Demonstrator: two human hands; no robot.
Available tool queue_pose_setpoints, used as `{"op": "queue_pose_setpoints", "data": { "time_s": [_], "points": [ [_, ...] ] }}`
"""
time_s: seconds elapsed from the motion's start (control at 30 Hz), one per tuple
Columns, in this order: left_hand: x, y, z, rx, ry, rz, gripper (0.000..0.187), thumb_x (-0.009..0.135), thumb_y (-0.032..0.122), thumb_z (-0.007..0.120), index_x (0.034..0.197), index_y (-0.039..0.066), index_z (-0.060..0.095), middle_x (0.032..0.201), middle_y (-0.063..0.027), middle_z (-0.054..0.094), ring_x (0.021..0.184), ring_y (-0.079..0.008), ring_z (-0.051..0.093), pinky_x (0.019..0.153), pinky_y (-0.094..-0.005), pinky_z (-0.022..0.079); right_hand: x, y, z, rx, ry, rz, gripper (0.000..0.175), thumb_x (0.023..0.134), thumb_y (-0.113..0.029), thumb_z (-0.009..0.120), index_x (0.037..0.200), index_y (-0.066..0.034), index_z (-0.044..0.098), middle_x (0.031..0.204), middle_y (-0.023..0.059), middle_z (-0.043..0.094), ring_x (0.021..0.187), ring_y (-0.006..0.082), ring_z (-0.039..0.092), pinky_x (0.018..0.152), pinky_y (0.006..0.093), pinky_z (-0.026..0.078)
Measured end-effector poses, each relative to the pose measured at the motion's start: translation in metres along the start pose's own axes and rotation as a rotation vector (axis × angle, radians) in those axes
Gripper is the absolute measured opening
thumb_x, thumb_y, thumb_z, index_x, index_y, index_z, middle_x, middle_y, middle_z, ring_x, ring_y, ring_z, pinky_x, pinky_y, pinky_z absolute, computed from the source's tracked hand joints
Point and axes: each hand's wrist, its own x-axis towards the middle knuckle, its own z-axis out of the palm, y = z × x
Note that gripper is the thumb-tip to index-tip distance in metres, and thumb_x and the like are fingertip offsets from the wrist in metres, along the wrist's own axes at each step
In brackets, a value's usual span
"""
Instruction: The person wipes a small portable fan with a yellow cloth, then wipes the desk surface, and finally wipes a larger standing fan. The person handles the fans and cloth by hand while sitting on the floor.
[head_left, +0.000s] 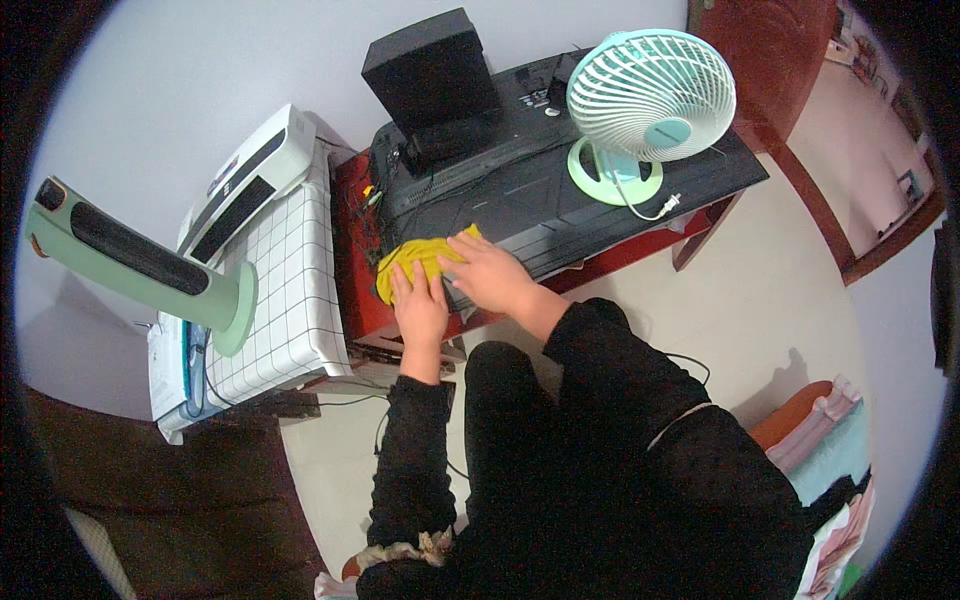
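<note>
A yellow cloth (411, 259) lies bunched on the near left corner of a glossy black panel (517, 202), which looks like a flat television lying on its face on a red table (358, 281). My left hand (421, 304) rests on the cloth's near edge with its fingers spread. To its right, my right hand (489, 276) presses flat with its fingertips on the cloth's right part. Whether either hand grips the fabric cannot be told. A black box-shaped thing (427, 75) stands on the panel's far side.
A small table fan (651, 97) with a loose plug (670, 204) stands at the panel's right. Cables (364, 225) lie by its left edge. Further left, a checkered cloth (289, 270) covers a table bearing a white printer (255, 176) and a green tower-shaped appliance (142, 259).
</note>
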Motion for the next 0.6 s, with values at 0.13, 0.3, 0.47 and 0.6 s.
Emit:
{"op": "queue_pose_setpoints", "data": {
  "time_s": [0.13,0.3,0.47,0.6],
  "points": [
    [-0.031,0.016,-0.007,0.088,0.026,0.085,0.047,0.095,0.027,0.061,0.132,0.0,0.059,0.149,-0.0385,0.034,0.134,-0.0571,0.037,0.112,-0.055,0.035,-0.033,0.005,-0.009,-0.033,0.039,-0.078,0.04,0.088,-0.02,0.065,0.127,-0.0108,0.065,0.143,0.0173,0.054,0.136,0.0356,0.047,0.115,0.0502,0.035],
    [-0.062,0.062,-0.002,0.106,-0.051,0.178,0.05,0.092,0.028,0.064,0.133,0.001,0.059,0.156,-0.0327,0.028,0.14,-0.0549,0.032,0.112,-0.0589,0.033,-0.087,0.011,-0.023,-0.068,0.188,0.052,0.036,0.089,-0.018,0.059,0.123,-0.0073,0.066,0.14,0.0173,0.056,0.134,0.0345,0.049,0.114,0.0526,0.035],
    [-0.052,0.109,0.011,0.105,-0.195,0.271,0.05,0.092,0.03,0.063,0.137,0.009,0.058,0.157,-0.0247,0.031,0.141,-0.0494,0.031,0.114,-0.0603,0.026,-0.116,0.027,-0.042,-0.226,0.138,0.293,0.039,0.09,-0.018,0.059,0.125,-0.0021,0.063,0.145,0.0175,0.051,0.137,0.0348,0.046,0.114,0.0523,0.035],
    [-0.025,0.14,0.021,-0.04,-0.199,0.423,0.049,0.091,0.033,0.065,0.136,0.013,0.06,0.157,-0.0197,0.035,0.14,-0.0462,0.035,0.112,-0.0585,0.029,-0.122,0.04,-0.059,-0.314,0.206,0.448,0.043,0.092,-0.02,0.06,0.13,0.0008,0.059,0.147,0.0202,0.047,0.139,0.0364,0.042,0.116,0.0512,0.032]
  ]
}}
